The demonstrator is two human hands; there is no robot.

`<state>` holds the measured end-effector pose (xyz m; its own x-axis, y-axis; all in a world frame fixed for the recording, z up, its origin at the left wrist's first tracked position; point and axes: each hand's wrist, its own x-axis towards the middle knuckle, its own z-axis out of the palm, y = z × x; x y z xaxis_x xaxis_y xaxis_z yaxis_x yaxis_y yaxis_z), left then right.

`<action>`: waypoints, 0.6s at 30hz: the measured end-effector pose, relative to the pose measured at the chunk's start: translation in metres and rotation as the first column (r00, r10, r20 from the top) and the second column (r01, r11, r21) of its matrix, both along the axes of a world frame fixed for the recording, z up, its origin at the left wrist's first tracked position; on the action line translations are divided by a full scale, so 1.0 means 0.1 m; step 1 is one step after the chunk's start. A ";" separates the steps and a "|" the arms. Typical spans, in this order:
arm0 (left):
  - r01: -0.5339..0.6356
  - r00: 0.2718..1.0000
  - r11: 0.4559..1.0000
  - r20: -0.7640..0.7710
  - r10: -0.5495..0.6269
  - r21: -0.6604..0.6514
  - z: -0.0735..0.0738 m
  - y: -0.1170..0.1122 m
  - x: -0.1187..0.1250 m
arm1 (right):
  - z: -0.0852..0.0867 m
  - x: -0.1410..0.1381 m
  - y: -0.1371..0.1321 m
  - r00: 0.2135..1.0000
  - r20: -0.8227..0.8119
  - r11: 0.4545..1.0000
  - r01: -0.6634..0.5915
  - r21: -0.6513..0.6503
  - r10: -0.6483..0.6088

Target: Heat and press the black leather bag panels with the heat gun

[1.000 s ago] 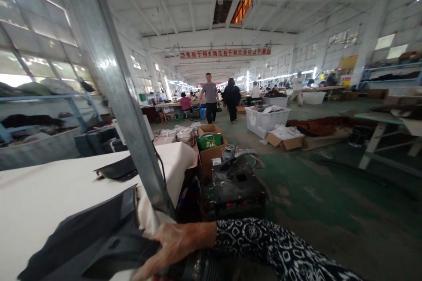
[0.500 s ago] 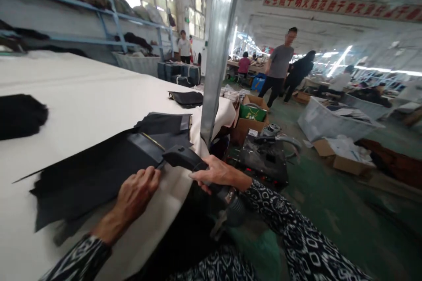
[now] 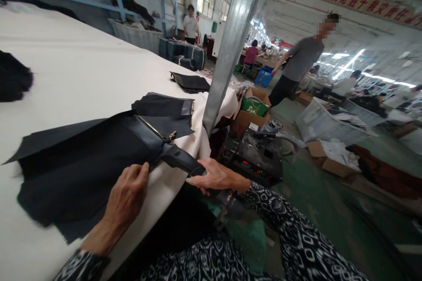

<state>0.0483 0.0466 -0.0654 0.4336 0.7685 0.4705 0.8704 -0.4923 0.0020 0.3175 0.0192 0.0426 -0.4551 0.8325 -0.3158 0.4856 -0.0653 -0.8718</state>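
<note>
My left hand (image 3: pixel 128 193) is closed on the near edge of a black fabric piece (image 3: pixel 89 158) with a gold zipper (image 3: pixel 153 128) along its right end. The cloth lies on a white-covered table (image 3: pixel 82 70), over more black pieces. My right hand (image 3: pixel 219 175) is wrapped round the grip of a black handheld tool (image 3: pixel 180 158) with a ribbed hose (image 3: pixel 234 206) below. The tool's nose meets the corner of the cloth just under the zipper pull. Its very tip is hidden or too dark to make out.
A metal post (image 3: pixel 231 48) rises at the table's right edge. Beyond it sit a black machine box (image 3: pixel 257 153), a carton with a green bag (image 3: pixel 253 106) and white bins (image 3: pixel 329 118). Another zippered black piece (image 3: pixel 191 83) lies farther up the table. A person in grey (image 3: pixel 301 59) walks behind.
My left hand has shifted left and down a little, away from the tool's nose. The fabric's left end has spread and moved. The zipper pull now shows clearly. My view has turned slightly.
</note>
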 end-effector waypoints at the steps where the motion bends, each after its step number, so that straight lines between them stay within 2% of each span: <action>1: 0.013 1.000 1.000 0.026 -0.014 0.009 -0.01 0.01 -0.01 | 0.00 -0.03 0.00 1.000 0.013 1.000 -0.013 -0.013 0.013; 6: 0.064 0.995 0.998 0.074 -0.063 -0.023 -0.01 0.02 -0.02 | -0.05 -0.22 0.10 0.997 0.052 0.998 -0.056 -0.016 0.057; 10: 0.073 0.994 0.992 0.084 -0.065 -0.099 -0.01 0.03 -0.02 | -0.13 -0.32 0.26 0.999 0.032 1.000 -0.021 -0.021 0.021; 13: 0.067 0.994 0.987 0.095 -0.054 -0.143 0.01 0.03 -0.03 | -0.14 -0.28 0.29 1.000 0.013 0.999 0.011 -0.042 -0.010; 18: 0.083 0.993 0.977 0.100 -0.064 -0.195 0.04 0.02 -0.02 | -0.07 -0.12 0.13 0.999 0.030 1.000 0.021 -0.010 -0.021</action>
<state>0.0458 0.0490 -0.0615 0.4542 0.8183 0.3523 0.8234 -0.5366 0.1847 0.3059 0.0320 0.0360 -0.4279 0.8383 -0.3379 0.5100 -0.0847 -0.8560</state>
